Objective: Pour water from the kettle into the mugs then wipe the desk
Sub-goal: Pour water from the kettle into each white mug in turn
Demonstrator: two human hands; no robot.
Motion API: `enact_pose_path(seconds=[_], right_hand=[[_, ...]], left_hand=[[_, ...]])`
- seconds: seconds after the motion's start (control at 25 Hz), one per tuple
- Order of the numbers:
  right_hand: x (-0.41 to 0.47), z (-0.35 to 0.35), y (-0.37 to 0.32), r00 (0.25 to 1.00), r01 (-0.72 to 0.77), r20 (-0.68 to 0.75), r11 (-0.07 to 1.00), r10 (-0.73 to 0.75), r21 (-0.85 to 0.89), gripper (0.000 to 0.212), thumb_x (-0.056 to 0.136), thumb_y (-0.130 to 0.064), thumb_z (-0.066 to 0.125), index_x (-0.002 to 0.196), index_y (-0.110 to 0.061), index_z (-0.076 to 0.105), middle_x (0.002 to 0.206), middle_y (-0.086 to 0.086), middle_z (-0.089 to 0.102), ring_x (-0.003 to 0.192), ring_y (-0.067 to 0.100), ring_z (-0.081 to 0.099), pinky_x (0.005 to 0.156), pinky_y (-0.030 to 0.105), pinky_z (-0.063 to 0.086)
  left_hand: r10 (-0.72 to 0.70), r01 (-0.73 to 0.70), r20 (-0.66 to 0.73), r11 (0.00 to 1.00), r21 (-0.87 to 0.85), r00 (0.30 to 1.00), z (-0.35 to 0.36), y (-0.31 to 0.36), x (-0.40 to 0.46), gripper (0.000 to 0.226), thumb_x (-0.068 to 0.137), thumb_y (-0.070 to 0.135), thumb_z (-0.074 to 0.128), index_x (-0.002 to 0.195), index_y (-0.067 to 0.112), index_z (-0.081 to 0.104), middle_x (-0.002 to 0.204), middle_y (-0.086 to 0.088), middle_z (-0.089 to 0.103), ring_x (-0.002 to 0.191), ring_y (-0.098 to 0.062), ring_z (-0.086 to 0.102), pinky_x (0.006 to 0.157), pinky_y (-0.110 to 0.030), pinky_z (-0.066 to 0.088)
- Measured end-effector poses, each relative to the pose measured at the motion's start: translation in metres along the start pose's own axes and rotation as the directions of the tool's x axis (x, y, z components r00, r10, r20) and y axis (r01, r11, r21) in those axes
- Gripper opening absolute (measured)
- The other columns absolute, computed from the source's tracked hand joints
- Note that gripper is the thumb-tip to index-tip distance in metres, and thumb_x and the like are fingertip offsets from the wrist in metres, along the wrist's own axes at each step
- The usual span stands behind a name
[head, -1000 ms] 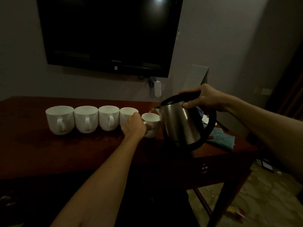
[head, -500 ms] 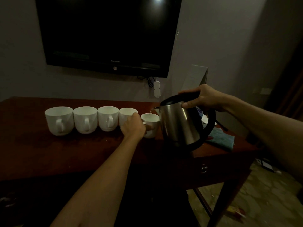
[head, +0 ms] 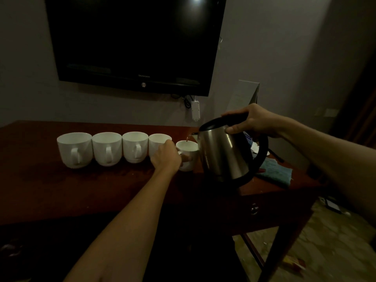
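Honestly, very little has shifted over the last second: my right hand [head: 255, 121] still grips the black handle of the steel kettle [head: 223, 153], tipped toward the left with a thin stream running from the spout into the small mug [head: 188, 154] at the right end of the row. My left hand [head: 167, 154] stays curled round that mug's handle side, steadying it on the dark wooden surface [head: 61, 190]. The four bigger mugs [head: 105, 148] stand side by side to its left, untouched; I cannot tell whether they hold water. I judge this pour is nearly done, since the water looks close to the rim. The blue cloth [head: 274, 173] lies behind the kettle, ready for wiping afterwards.
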State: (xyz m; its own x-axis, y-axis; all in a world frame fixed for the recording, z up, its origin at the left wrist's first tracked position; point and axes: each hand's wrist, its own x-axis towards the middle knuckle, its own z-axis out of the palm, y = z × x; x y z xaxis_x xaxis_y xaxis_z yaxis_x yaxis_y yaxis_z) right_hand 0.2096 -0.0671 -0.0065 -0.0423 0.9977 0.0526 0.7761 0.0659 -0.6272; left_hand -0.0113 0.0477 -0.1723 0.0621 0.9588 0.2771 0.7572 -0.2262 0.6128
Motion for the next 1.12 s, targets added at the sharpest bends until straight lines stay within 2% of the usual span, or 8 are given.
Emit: enact_pose_path(seconds=[0.16, 0.32, 0.44, 0.6, 0.68, 0.8, 0.96, 1.12], right_hand=[[0.001, 0.0, 0.0, 1.0, 0.009, -0.01, 1.0, -0.009, 0.006, 0.051, 0.066, -0.036, 0.078, 0.113, -0.047, 0.062, 0.114, 0.013, 0.068, 0.085, 0.033, 0.057, 0.069, 0.045, 0.054], [0.002, 0.0, -0.001, 1.0, 0.0, -0.008, 1.0, 0.0, -0.027, 0.062, 0.07, -0.035, 0.077, 0.129, -0.036, 0.06, 0.113, 0.013, 0.067, 0.075, 0.027, 0.057, 0.057, 0.03, 0.05], [0.001, -0.002, 0.001, 1.0, 0.01, -0.023, 0.998, -0.011, -0.056, 0.059, 0.08, -0.027, 0.077, 0.136, -0.029, 0.058, 0.108, 0.012, 0.069, 0.063, 0.017, 0.055, 0.051, 0.023, 0.05], [0.003, -0.002, 0.003, 1.0, 0.019, -0.015, 0.999, -0.019, -0.051, 0.056, 0.081, -0.026, 0.076, 0.134, -0.032, 0.058, 0.112, 0.01, 0.068, 0.078, 0.027, 0.059, 0.061, 0.032, 0.052], [0.003, -0.002, 0.003, 1.0, 0.01, -0.014, 0.999, -0.01, -0.044, 0.058, 0.08, -0.027, 0.076, 0.134, -0.03, 0.058, 0.113, 0.011, 0.068, 0.082, 0.03, 0.057, 0.062, 0.032, 0.051], [0.002, -0.001, 0.002, 1.0, 0.008, -0.005, 0.999, -0.008, -0.032, 0.061, 0.077, -0.029, 0.076, 0.135, -0.03, 0.057, 0.112, 0.012, 0.067, 0.081, 0.029, 0.056, 0.057, 0.029, 0.049], [0.003, -0.002, 0.002, 1.0, 0.004, -0.006, 1.0, -0.004, -0.014, 0.058, 0.077, -0.029, 0.077, 0.132, -0.033, 0.059, 0.115, 0.011, 0.067, 0.084, 0.03, 0.057, 0.06, 0.031, 0.051], [0.003, -0.001, -0.001, 1.0, 0.005, 0.014, 1.0, -0.005, -0.026, 0.068, 0.069, -0.037, 0.077, 0.134, -0.031, 0.058, 0.115, 0.011, 0.066, 0.07, 0.022, 0.057, 0.054, 0.027, 0.051]], left_hand=[[0.01, -0.009, 0.002, 1.0, -0.014, 1.0, -0.003, 0.002, -0.003, 0.037, 0.083, 0.04, 0.079, 0.104, 0.017, 0.059, 0.094, 0.0, 0.067, 0.084, -0.017, 0.062, 0.056, -0.029, 0.037], [-0.006, 0.006, -0.003, 1.0, -0.009, 1.0, -0.004, 0.002, -0.004, 0.037, 0.084, 0.041, 0.078, 0.105, 0.017, 0.059, 0.093, 0.001, 0.065, 0.085, -0.017, 0.06, 0.056, -0.029, 0.035], [-0.013, 0.013, -0.005, 1.0, 0.0, 1.0, -0.001, 0.001, -0.001, 0.033, 0.085, 0.038, 0.077, 0.105, 0.017, 0.061, 0.093, -0.001, 0.067, 0.083, -0.016, 0.06, 0.054, -0.027, 0.035], [-0.011, 0.011, -0.009, 1.0, -0.013, 1.0, -0.002, 0.001, -0.002, 0.032, 0.085, 0.037, 0.077, 0.105, 0.018, 0.061, 0.094, -0.001, 0.066, 0.082, -0.016, 0.059, 0.052, -0.027, 0.032], [-0.008, 0.008, -0.015, 1.0, -0.011, 1.0, -0.003, 0.003, -0.003, 0.032, 0.085, 0.036, 0.077, 0.105, 0.017, 0.06, 0.095, -0.001, 0.066, 0.084, -0.016, 0.058, 0.054, -0.028, 0.033], [-0.006, 0.006, -0.011, 1.0, -0.019, 1.0, -0.005, 0.003, -0.006, 0.036, 0.083, 0.039, 0.079, 0.103, 0.017, 0.058, 0.097, -0.001, 0.066, 0.084, -0.017, 0.057, 0.055, -0.029, 0.033], [-0.001, 0.001, -0.001, 0.999, -0.037, 1.0, -0.009, 0.005, -0.01, 0.042, 0.082, 0.043, 0.079, 0.105, 0.015, 0.057, 0.097, 0.0, 0.064, 0.083, -0.015, 0.052, 0.053, -0.027, 0.027], [0.0, 0.0, -0.004, 0.999, -0.043, 1.0, -0.01, 0.006, -0.012, 0.039, 0.085, 0.038, 0.077, 0.108, 0.014, 0.058, 0.095, 0.001, 0.062, 0.082, -0.014, 0.051, 0.052, -0.026, 0.023]])
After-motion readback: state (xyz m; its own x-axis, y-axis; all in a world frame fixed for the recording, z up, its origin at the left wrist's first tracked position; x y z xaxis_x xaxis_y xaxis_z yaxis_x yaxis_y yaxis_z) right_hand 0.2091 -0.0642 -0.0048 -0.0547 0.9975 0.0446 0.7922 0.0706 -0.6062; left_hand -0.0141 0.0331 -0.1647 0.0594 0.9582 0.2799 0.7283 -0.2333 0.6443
